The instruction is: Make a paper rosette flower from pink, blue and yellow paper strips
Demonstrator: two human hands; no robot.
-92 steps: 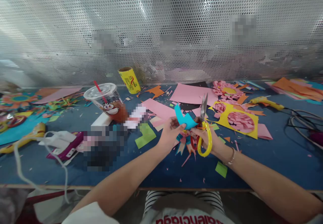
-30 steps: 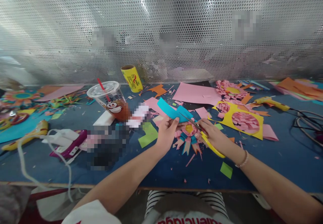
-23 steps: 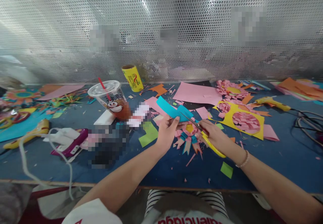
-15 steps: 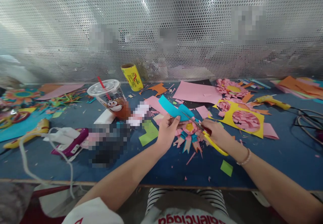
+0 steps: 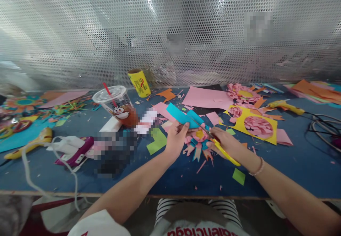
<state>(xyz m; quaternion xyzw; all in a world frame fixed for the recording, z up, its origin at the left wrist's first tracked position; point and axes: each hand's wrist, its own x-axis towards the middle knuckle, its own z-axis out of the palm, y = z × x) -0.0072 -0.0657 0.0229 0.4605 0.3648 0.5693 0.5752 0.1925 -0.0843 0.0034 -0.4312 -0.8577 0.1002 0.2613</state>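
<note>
Near the middle of the table, my left hand pinches a strip of blue paper between thumb and fingers. My right hand is closed on yellow-handled scissors. The scissor blades point up and left, against the right part of the blue paper. Beneath both hands lies a pink paper rosette with a yellow centre and blue, pink and orange ribbon tails. Some of it is hidden by my fingers and the scissors.
A lidded drink cup and a yellow tube stand at the back left. A purple power strip and glue gun lie left. Yellow paper with round holes and another glue gun lie right.
The scissor handles in my right hand have come closer together, and the hand has shifted slightly. My left hand keeps its hold on the blue paper.
</note>
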